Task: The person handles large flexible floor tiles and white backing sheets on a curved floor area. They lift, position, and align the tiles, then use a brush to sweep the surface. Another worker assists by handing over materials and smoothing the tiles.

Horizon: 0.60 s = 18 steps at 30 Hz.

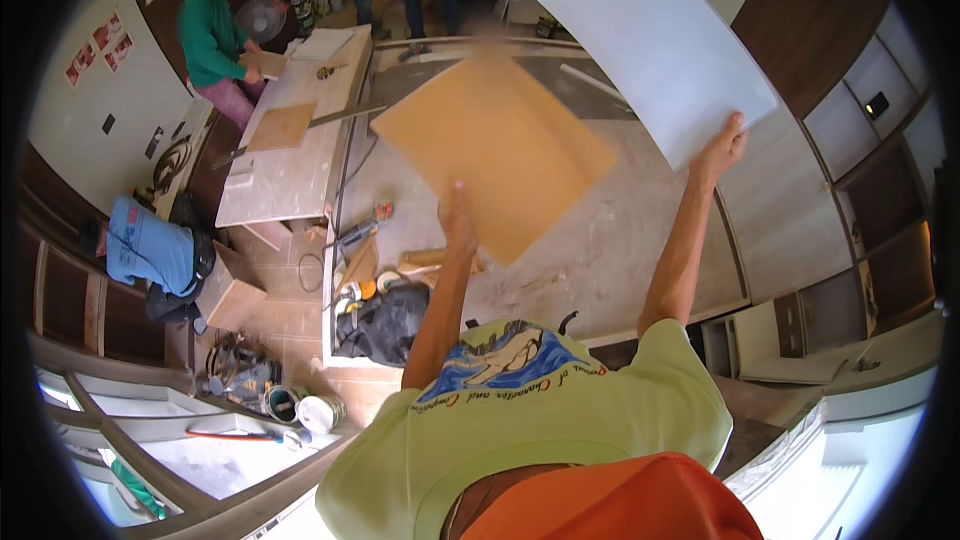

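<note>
Two flat panels are up in the air, one per hand. The left hand (457, 215) closes its grip on the lower corner of a tan board (495, 150), a squarish sheet tilted like a diamond and blurred at its edges; the fingers are pinched tight onto the corner, with no gap showing. The right hand (722, 152) grips the lower edge of a white panel (650, 35), larger and longer than the tan one, slanting up toward the top of the view; the thumb lies on the near face and the other fingers are hidden behind the sheet. The two panels are near each other but apart, the white one to the right of and above the tan one. Both arms reach up from a light green shirt with a printed picture.

Below lies a long dusty work surface (620, 230), with a black cloth (385, 325) and a few power tools at its left end. On a second surface (290, 155) farther left lie two more tan boards, where a person in a green top (210, 35) stands. Another person in a blue shirt (150, 245) bends low at the left. Two buckets (300, 408) sit on the floor.
</note>
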Motion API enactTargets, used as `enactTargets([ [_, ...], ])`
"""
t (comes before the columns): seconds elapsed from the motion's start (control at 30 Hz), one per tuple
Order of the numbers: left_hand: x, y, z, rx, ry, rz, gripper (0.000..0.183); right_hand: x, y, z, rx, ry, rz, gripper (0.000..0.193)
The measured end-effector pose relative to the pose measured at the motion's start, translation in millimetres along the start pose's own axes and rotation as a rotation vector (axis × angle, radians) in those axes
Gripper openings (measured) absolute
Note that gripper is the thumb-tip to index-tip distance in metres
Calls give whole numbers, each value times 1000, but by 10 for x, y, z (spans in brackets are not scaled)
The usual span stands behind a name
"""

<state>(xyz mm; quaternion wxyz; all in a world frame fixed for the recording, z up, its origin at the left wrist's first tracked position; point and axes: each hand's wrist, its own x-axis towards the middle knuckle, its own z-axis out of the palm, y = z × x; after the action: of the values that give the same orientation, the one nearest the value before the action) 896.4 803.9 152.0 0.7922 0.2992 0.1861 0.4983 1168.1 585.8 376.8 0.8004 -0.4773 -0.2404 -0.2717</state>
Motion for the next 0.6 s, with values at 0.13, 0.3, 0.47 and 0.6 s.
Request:
enactTargets([
  [0.13, 22, 107, -292, -112, -77, 38, 39, 381, -13, -22, -60, 71, -113, 40],
  [0.3, 76, 73, -638, -96, -36, 79, 38, 1027, -159, -321, -307, 79, -244, 41],
  [0.47, 40, -14, -713, -123, 6, 22, 36, 1787, -561, -607, -533, 96, -374, 43],
  [0.6, 154, -187, -949, -191, -10, -26, 37, 2243, -880, -740, -585, 115, -464, 41],
])
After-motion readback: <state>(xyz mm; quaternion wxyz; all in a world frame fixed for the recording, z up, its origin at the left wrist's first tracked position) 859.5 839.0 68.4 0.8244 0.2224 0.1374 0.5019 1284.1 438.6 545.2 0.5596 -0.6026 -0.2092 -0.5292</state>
